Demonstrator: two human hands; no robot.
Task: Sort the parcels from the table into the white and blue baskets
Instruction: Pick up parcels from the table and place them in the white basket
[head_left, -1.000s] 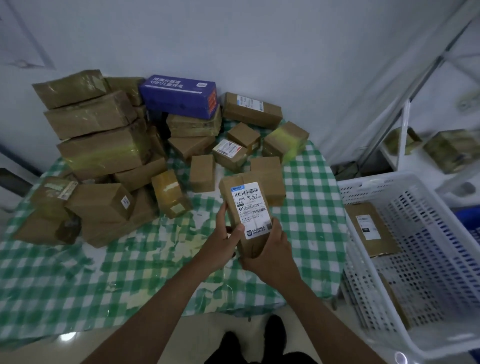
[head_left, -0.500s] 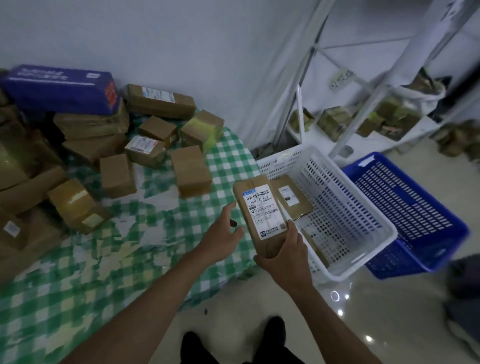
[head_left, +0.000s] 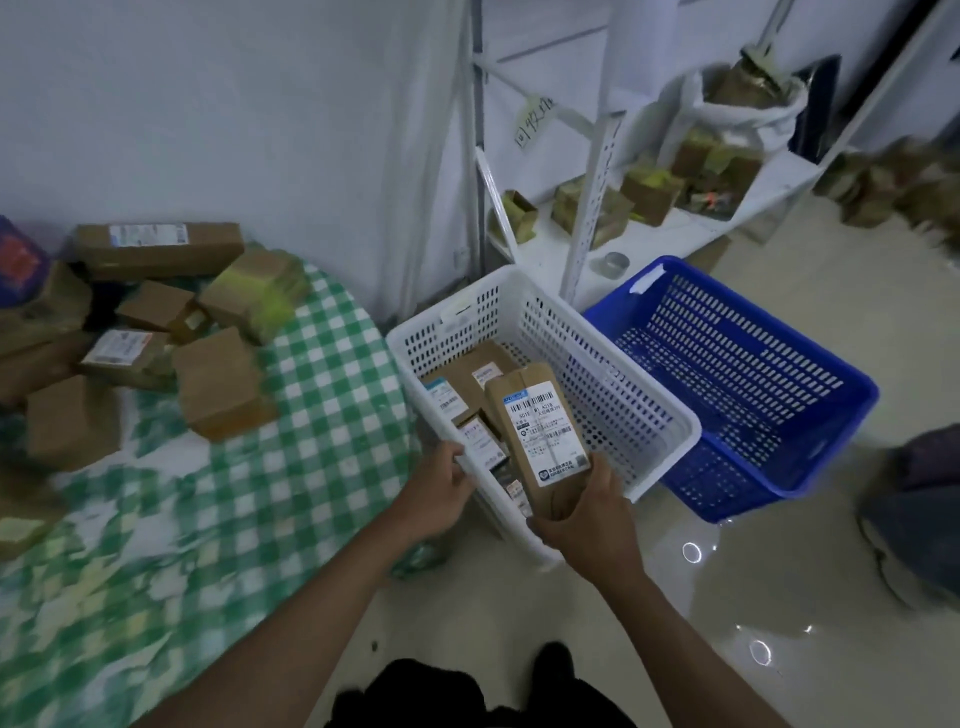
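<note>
Over white basket (head_left: 649, 395): our right hand (head_left: 587, 525) grips labelled parcel (head_left: 537, 441), left hand (head_left: 441, 493) loosely curled; several inside, blue basket (head_left: 810, 415) empty, table (head_left: 291, 467) pile remains.

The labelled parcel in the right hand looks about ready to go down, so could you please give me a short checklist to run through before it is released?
1. Grip: right hand holds the labelled parcel by its near end. Ok.
2. Position: parcel is over the white basket, not the blue basket. Ok.
3. Room: other parcels lie in the white basket's near half; the far-right part shows bare mesh. Ok.
4. Left hand: at the white basket's near-left rim, beside the drop path; contact unclear. Cannot tell.
5. Right basket for this label: print is too small to read. Cannot tell.
</note>
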